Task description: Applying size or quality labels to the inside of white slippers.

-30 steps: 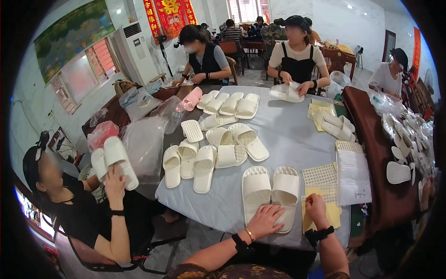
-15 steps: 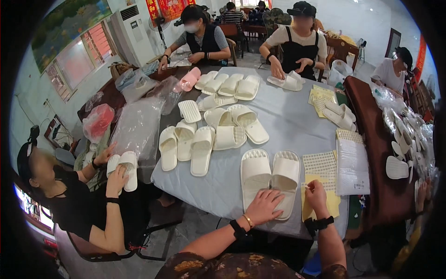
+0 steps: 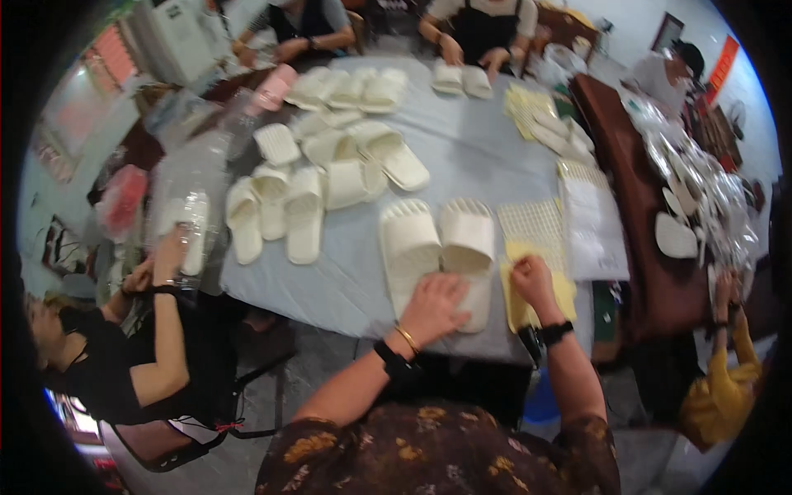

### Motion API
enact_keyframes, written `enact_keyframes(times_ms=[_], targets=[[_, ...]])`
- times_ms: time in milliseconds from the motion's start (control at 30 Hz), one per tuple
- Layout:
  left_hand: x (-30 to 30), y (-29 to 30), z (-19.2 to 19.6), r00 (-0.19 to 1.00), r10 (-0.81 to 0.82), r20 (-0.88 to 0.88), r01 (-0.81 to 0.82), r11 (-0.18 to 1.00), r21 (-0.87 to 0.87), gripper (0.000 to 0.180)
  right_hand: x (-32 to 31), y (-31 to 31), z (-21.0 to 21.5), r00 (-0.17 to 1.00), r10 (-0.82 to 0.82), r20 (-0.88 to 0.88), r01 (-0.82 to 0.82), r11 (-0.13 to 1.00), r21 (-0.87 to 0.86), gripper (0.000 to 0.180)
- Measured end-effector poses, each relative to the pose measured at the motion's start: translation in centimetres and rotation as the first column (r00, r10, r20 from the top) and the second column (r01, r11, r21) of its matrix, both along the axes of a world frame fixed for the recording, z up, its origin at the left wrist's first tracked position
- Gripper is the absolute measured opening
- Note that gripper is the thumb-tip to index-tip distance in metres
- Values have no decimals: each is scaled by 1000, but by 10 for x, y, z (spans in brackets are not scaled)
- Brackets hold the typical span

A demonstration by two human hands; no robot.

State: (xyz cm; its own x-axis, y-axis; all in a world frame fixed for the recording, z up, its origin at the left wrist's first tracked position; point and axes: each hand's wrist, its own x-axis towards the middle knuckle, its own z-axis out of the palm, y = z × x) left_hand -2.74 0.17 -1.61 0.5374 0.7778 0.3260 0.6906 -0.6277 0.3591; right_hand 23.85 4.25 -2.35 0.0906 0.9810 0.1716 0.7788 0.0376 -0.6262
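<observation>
Spread open, your left hand (image 3: 432, 305) lies across two white slippers (image 3: 468, 245) at the near edge of the table (image 3: 454, 148), while your right hand (image 3: 532, 279) curls closed over yellow paper (image 3: 564, 292), anything pinched too small to tell. Four slippers (image 3: 384, 89) form the far row. Before a co-worker (image 3: 450, 51), another pair (image 3: 448, 78), overlapped half a second ago, sits side by side; your forearms (image 3: 342, 392) reach forward

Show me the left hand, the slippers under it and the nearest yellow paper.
Left hand (image 3: 435, 308): head view, its back.
Slippers (image 3: 410, 242): head view, left one's strap.
Yellow paper (image 3: 520, 310): head view, lower left part.
</observation>
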Motion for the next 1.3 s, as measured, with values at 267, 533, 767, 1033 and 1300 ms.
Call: enact_keyframes(times_ms=[267, 533, 767, 1033, 1300], targets=[[1, 8, 5, 994, -11, 106, 10, 1000, 7, 51, -32, -16, 30, 950, 1, -312, 16, 999, 51, 10], [2, 0, 5, 990, -17, 141, 11, 999, 39, 47, -83, -31, 32, 953, 31, -301, -78, 986, -144, 15], [1, 1, 7, 990, -22, 139, 16, 999, 45, 47, -86, -22, 20, 970, 38, -242, -81, 982, -168, 16], [1, 2, 9, 993, -22, 119, 15, 998, 56, 49, -91, -20, 17, 995, 74, -65, -82, 987, -135, 17], [0, 7, 9, 991, -17, 129, 13, 999, 36, 50, -93, -14, 21, 985, -25, -171, 6, 994, -106, 21]])
